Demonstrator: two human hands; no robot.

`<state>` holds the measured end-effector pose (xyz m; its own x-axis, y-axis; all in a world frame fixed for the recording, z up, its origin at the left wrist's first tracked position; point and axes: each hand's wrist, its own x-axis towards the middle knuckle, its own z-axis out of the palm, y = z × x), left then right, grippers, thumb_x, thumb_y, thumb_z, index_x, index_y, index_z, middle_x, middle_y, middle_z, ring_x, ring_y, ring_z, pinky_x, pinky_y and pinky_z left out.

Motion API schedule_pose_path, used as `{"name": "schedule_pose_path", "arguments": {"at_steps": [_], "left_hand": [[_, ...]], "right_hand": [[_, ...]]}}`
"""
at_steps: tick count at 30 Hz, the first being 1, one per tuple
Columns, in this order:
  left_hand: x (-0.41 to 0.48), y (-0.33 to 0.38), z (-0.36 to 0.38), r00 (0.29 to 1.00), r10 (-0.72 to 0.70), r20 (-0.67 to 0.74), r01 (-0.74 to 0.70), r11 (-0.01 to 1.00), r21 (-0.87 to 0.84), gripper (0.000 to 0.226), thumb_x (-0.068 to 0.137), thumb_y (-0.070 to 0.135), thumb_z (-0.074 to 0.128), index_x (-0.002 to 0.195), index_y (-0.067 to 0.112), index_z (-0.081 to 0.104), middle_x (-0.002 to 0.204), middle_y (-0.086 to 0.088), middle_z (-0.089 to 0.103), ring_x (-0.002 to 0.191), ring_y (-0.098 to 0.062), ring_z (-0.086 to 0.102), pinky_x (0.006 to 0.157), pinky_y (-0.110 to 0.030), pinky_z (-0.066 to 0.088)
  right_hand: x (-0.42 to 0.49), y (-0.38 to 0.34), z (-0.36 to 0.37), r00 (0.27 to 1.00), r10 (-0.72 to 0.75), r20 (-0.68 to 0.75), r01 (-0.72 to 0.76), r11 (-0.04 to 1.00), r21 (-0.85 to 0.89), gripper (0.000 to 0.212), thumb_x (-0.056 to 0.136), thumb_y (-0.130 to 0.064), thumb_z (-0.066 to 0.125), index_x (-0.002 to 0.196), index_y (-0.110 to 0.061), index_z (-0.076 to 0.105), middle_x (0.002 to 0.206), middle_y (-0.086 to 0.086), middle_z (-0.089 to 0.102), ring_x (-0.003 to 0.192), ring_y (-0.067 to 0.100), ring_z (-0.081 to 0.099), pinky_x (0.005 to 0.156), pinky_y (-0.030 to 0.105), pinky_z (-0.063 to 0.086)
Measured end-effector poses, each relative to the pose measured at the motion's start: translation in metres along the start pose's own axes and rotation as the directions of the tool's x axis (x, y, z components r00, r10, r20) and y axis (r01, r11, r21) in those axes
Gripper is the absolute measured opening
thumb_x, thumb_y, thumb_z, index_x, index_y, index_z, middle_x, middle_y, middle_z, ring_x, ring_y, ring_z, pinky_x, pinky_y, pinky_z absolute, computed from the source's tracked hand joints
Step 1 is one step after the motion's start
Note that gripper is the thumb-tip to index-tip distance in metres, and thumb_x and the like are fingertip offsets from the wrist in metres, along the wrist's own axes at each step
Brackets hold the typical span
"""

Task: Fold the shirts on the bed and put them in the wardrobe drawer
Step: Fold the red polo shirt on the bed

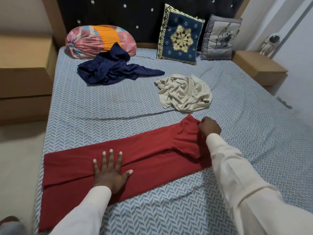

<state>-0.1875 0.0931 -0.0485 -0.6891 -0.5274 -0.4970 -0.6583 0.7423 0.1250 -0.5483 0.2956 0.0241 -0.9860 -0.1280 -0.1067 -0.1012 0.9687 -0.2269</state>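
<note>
A red shirt point(152, 150) lies stretched as a long folded band across the near part of the bed point(101, 106). My left hand point(110, 173) presses flat on its left half, fingers spread. My right hand point(210, 127) pinches the shirt's bunched upper right end. A crumpled navy shirt point(111, 68) lies further back on the left. A crumpled cream shirt point(184, 92) sits just beyond my right hand. The wardrobe drawer is not in view.
A striped bolster point(94, 39), a blue embroidered cushion point(180, 35) and a grey cushion point(220, 39) lean on the dark headboard. Wooden side units stand left point(25, 72) and right point(259, 68); a small astronaut figure point(270, 44) sits on the right one.
</note>
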Motion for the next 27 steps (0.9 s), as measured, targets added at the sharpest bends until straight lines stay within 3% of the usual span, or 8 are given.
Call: {"name": "schedule_pose_path", "arguments": {"at_steps": [4,8,10,15,19,21,24,27], "left_hand": [[0.001,0.000,0.002,1.000,0.005,0.001,-0.005,1.000,-0.021,0.086,0.087,0.078,0.011,0.145,0.029,-0.029,0.146,-0.001,-0.043,0.139,-0.028,-0.038,0.109,-0.057,-0.025],[0.002,-0.001,0.002,1.000,0.000,0.003,0.000,1.000,-0.024,0.087,0.087,0.078,0.011,0.143,0.028,-0.031,0.140,-0.001,-0.045,0.139,-0.027,-0.038,0.108,-0.057,-0.025],[0.002,0.000,0.002,1.000,-0.003,0.006,0.003,1.000,-0.023,0.087,0.087,0.078,0.011,0.144,0.028,-0.031,0.140,-0.001,-0.046,0.139,-0.027,-0.039,0.107,-0.057,-0.026],[0.002,-0.001,0.001,1.000,-0.002,0.013,0.003,1.000,-0.023,0.086,0.086,0.079,0.011,0.146,0.031,-0.029,0.140,0.000,-0.046,0.139,-0.027,-0.039,0.107,-0.056,-0.027],[0.002,0.000,0.001,1.000,0.001,0.008,-0.001,1.000,-0.022,0.086,0.086,0.079,0.010,0.147,0.031,-0.027,0.140,0.000,-0.045,0.140,-0.028,-0.037,0.108,-0.057,-0.025],[0.002,0.000,0.000,1.000,0.002,0.016,-0.002,1.000,-0.015,0.086,0.086,0.079,0.010,0.148,0.031,-0.026,0.143,-0.001,-0.044,0.140,-0.028,-0.036,0.108,-0.057,-0.025],[0.001,0.001,-0.001,1.000,-0.003,0.031,0.003,1.000,-0.006,0.086,0.086,0.079,0.010,0.148,0.031,-0.027,0.152,-0.004,-0.038,0.140,-0.028,-0.036,0.110,-0.058,-0.023],[0.001,0.002,-0.004,0.999,-0.016,0.038,0.016,1.000,0.003,0.086,0.086,0.079,0.011,0.148,0.032,-0.026,0.155,-0.004,-0.035,0.141,-0.029,-0.035,0.112,-0.059,-0.021]], "right_hand": [[0.020,-0.013,0.023,0.964,-0.025,0.263,-0.022,0.985,0.171,0.034,0.083,-0.027,0.061,0.111,-0.009,0.056,0.092,0.015,0.070,0.069,0.026,0.067,0.062,0.027,0.051],[0.030,-0.019,0.037,0.982,0.054,0.182,-0.133,0.880,0.457,0.042,0.086,-0.019,0.064,0.121,-0.014,0.042,0.078,0.016,0.065,0.047,0.021,0.054,0.041,0.023,0.040],[0.039,-0.022,0.037,0.980,0.056,0.189,-0.156,0.808,0.568,0.042,0.086,-0.019,0.066,0.119,-0.014,0.041,0.073,0.013,0.060,0.046,0.020,0.051,0.040,0.023,0.039],[0.044,-0.026,0.014,0.991,0.056,0.120,-0.130,0.600,0.789,0.035,0.074,-0.021,0.078,0.095,-0.025,0.050,0.104,0.015,0.065,0.078,0.023,0.066,0.053,0.030,0.053],[0.020,0.009,0.007,0.984,0.166,-0.070,-0.082,0.758,0.647,0.037,0.067,-0.022,0.079,0.094,-0.027,0.054,0.093,0.010,0.066,0.074,0.027,0.068,0.063,0.038,0.059],[0.007,0.031,0.013,0.984,0.158,-0.077,-0.098,0.858,0.505,0.042,0.069,-0.026,0.080,0.102,-0.024,0.056,0.105,0.014,0.066,0.095,0.033,0.066,0.085,0.042,0.054],[-0.007,0.043,0.020,0.982,0.148,-0.120,-0.099,0.934,0.342,0.048,0.079,-0.022,0.074,0.121,-0.013,0.053,0.123,0.021,0.057,0.115,0.040,0.054,0.094,0.043,0.043],[-0.032,0.014,0.034,0.916,-0.122,-0.381,0.202,0.963,0.178,0.040,0.085,-0.025,0.061,0.121,-0.009,0.056,0.116,0.021,0.058,0.108,0.041,0.053,0.092,0.047,0.042]]}}
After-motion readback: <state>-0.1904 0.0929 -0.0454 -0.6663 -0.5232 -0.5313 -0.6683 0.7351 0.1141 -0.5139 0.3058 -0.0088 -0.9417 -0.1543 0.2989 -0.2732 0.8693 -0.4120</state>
